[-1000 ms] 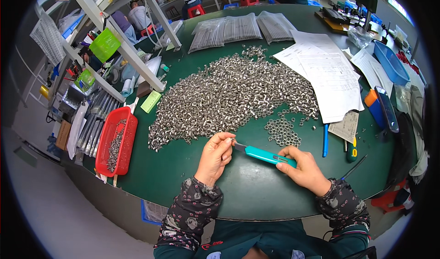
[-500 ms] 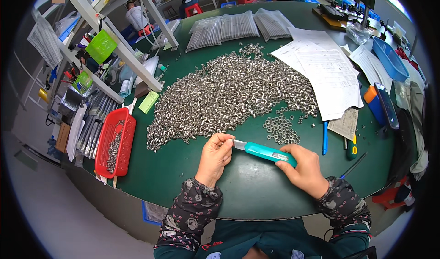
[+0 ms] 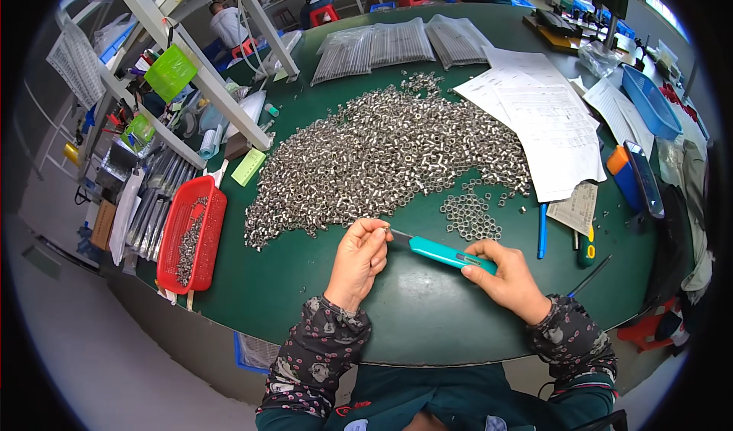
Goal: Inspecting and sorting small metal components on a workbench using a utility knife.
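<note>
Green table (image 3: 321, 278), round-edged, filling most of the view. Across its middle, a broad heap of small silver metal parts (image 3: 382, 148), with a smaller cluster of metal rings (image 3: 467, 216) just off its near right edge. White paper sheets (image 3: 542, 125) to the right of the heap; clear bags of rods (image 3: 397, 43) at the far side. Red basket (image 3: 191, 236) at the left edge, some metal parts inside. Blue tray (image 3: 650, 103) far right. Near the table's front edge, left hand (image 3: 357, 261), fingers (image 3: 376, 232) pressed together, seemingly pinching a tiny part too small to make out, right at the tool's tip. Right hand (image 3: 505, 278), fingers curled around the rear of a teal-handled tool (image 3: 443, 254), held low over the table between both hands, tip pointing left. Blue pen (image 3: 542, 231) and green-yellow screwdriver (image 3: 586, 246) just right of the rings.
</note>
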